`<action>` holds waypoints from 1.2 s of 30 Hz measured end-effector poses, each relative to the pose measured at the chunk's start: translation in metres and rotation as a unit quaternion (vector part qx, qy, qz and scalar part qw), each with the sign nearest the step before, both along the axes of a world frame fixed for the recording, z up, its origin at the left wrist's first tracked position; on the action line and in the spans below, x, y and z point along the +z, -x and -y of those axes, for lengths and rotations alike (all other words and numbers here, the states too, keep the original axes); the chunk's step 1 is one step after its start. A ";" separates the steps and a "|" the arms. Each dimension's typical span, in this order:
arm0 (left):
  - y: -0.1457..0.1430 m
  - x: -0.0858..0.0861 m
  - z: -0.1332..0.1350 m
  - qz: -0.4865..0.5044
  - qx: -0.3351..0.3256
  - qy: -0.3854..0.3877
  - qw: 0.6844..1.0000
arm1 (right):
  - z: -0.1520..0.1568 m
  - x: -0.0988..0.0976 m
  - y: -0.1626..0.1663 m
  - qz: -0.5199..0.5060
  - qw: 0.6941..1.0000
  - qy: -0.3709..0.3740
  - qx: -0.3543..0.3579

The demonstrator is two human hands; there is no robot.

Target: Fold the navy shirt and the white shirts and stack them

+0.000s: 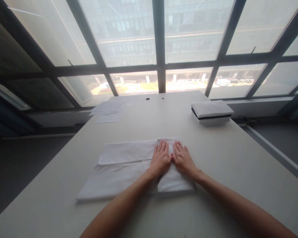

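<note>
A white cloth [119, 167] lies folded flat on the pale table [225, 158], stretching from the middle to the left. My left hand [160, 158] and my right hand [182, 159] rest side by side on the cloth's right end, palms down. Both hands have their fingers stretched out flat and pressed on the fabric. The thumbs nearly touch each other. Neither hand grips anything.
A stack of folded white cloths [212, 111] with a dark layer sits at the table's far right. Loose white sheets of paper [109, 110] lie at the far left. Large windows [159, 39] stand behind the table. Grey floor drops off on both sides.
</note>
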State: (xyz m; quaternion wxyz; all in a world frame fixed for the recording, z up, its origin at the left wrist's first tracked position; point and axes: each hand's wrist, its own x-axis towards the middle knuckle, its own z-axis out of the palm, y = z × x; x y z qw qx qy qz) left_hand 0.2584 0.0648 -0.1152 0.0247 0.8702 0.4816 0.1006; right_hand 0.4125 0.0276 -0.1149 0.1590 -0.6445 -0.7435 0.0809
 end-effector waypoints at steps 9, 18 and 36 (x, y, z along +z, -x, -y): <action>-0.003 0.005 0.002 0.004 0.007 0.013 1.000 | 0.104 -0.016 -0.018 0.075 0.995 -0.030 0.066; 0.007 0.016 -0.015 0.025 0.048 0.019 0.998 | 0.062 0.029 -0.012 -0.007 1.000 0.012 0.006; 0.016 0.014 -0.026 0.091 0.045 0.001 0.995 | 0.051 0.014 0.040 0.018 0.998 -0.022 0.051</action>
